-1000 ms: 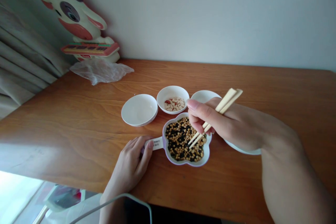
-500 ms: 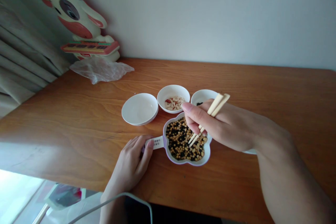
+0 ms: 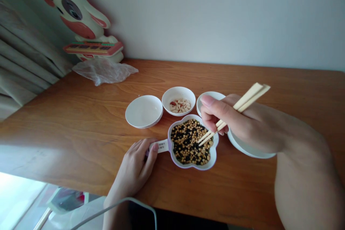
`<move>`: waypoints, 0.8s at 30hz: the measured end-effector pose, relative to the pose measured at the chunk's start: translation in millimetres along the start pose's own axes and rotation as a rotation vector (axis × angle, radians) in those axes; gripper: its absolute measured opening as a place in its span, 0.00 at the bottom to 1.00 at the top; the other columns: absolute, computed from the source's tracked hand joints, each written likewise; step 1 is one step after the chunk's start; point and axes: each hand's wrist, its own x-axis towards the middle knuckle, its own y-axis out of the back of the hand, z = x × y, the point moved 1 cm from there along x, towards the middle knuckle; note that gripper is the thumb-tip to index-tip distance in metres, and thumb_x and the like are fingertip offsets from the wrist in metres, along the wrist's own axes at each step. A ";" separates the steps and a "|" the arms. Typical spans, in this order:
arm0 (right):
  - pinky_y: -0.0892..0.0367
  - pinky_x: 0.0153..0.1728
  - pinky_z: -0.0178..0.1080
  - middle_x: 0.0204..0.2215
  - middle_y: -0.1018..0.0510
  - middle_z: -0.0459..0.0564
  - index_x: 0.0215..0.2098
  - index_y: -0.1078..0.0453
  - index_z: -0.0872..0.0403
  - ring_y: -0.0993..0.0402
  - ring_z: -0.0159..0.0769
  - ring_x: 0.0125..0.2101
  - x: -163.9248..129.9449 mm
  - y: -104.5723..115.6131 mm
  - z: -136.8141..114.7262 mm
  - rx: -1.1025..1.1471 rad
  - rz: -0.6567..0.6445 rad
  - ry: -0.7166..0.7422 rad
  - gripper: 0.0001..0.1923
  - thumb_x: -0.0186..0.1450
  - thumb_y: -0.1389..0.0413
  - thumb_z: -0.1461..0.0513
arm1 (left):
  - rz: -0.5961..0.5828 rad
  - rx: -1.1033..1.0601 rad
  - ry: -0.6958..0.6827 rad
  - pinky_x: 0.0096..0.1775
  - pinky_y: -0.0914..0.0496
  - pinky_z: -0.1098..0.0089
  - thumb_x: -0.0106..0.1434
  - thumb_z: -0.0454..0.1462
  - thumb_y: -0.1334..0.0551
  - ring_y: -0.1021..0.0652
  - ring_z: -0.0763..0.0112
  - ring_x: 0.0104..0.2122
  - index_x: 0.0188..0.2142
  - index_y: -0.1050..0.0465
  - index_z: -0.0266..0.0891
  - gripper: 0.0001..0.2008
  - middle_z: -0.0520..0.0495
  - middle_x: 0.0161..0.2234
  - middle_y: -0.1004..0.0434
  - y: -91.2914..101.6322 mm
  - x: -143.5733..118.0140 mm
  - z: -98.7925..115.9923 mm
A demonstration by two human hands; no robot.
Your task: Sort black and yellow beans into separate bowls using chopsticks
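Note:
My left hand (image 3: 139, 163) is closed round the handle of a flower-shaped dish (image 3: 212, 160), white with a lilac edge. Yellow beans and dark bits (image 3: 188, 143) cover its bottom. In my right hand (image 3: 231, 116) is a pair of wooden chopsticks (image 3: 249, 97), their tips over the right part of the dish; whether they touch the beans I cannot tell. Behind the dish stand a white bowl (image 3: 144, 112) with nothing visible in it, and a bowl (image 3: 178, 91) of pale nut pieces. My right hand partly hides a third bowl (image 3: 211, 95) and a white plate (image 3: 250, 151).
A cow-shaped toy keyboard (image 3: 93, 48) leans at the wall, with a crumpled clear plastic bag (image 3: 105, 73) before it. A grey curtain (image 3: 24, 54) hangs at left. Near the wooden table's (image 3: 88, 122) front edge runs a pale cable (image 3: 129, 199).
My right hand has moved right with the chopsticks, which now slant lower and have their tips a little farther right. More of the plate shows. My left hand stays on the handle.

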 end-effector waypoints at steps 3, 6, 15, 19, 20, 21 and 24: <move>0.42 0.32 0.40 0.24 0.30 0.44 0.28 0.33 0.52 0.36 0.33 0.27 0.3 0.3 -0.1 -0.028 -0.033 -0.034 0.33 0.77 0.63 0.41 | 0.004 0.011 -0.008 0.43 0.28 0.65 0.79 0.44 0.48 0.19 0.60 0.40 0.47 0.27 0.44 0.13 0.46 0.40 0.18 0.2 0.5 -0.1; 0.45 0.29 0.40 0.23 0.32 0.44 0.29 0.33 0.52 0.38 0.32 0.25 2.0 -0.8 -0.7 -0.084 -0.043 -0.039 0.32 0.77 0.62 0.42 | 0.002 0.013 -0.010 0.42 0.28 0.65 0.79 0.44 0.48 0.19 0.60 0.39 0.46 0.27 0.44 0.13 0.46 0.40 0.18 0.3 1.1 0.5; 0.45 0.30 0.41 0.25 0.28 0.45 0.30 0.31 0.52 0.33 0.32 0.26 2.4 -3.7 -0.4 -0.137 -0.016 -0.012 0.31 0.78 0.61 0.43 | 0.000 0.011 -0.009 0.43 0.27 0.65 0.78 0.44 0.48 0.19 0.60 0.40 0.47 0.27 0.44 0.13 0.46 0.40 0.17 0.8 0.5 3.8; 0.46 0.29 0.41 0.25 0.29 0.45 0.30 0.31 0.52 0.34 0.32 0.25 3.4 -4.1 1.1 -0.169 -0.011 -0.013 0.32 0.78 0.62 0.43 | 0.002 0.012 -0.009 0.41 0.27 0.65 0.78 0.44 0.48 0.19 0.60 0.39 0.47 0.26 0.44 0.13 0.45 0.40 0.17 0.6 0.4 4.4; 0.47 0.29 0.41 0.25 0.29 0.44 0.30 0.31 0.52 0.34 0.32 0.25 3.7 -4.0 0.6 -0.166 -0.007 -0.008 0.31 0.78 0.62 0.43 | 0.003 0.010 -0.008 0.41 0.27 0.65 0.78 0.44 0.48 0.19 0.60 0.39 0.46 0.27 0.44 0.13 0.45 0.40 0.17 0.5 0.4 4.2; 0.47 0.28 0.41 0.24 0.29 0.44 0.30 0.32 0.52 0.35 0.31 0.25 4.0 -3.9 -0.2 -0.161 -0.002 0.000 0.31 0.78 0.62 0.43 | 0.003 0.010 -0.007 0.42 0.27 0.65 0.78 0.44 0.48 0.19 0.60 0.39 0.46 0.27 0.44 0.13 0.45 0.40 0.17 0.4 0.3 3.8; 0.47 0.28 0.40 0.24 0.30 0.44 0.30 0.33 0.52 0.37 0.31 0.25 4.2 -3.4 -2.5 -0.132 0.009 0.022 0.30 0.78 0.61 0.43 | 0.006 0.014 -0.004 0.42 0.28 0.65 0.78 0.44 0.47 0.19 0.60 0.40 0.46 0.26 0.45 0.12 0.46 0.41 0.17 0.1 0.0 2.4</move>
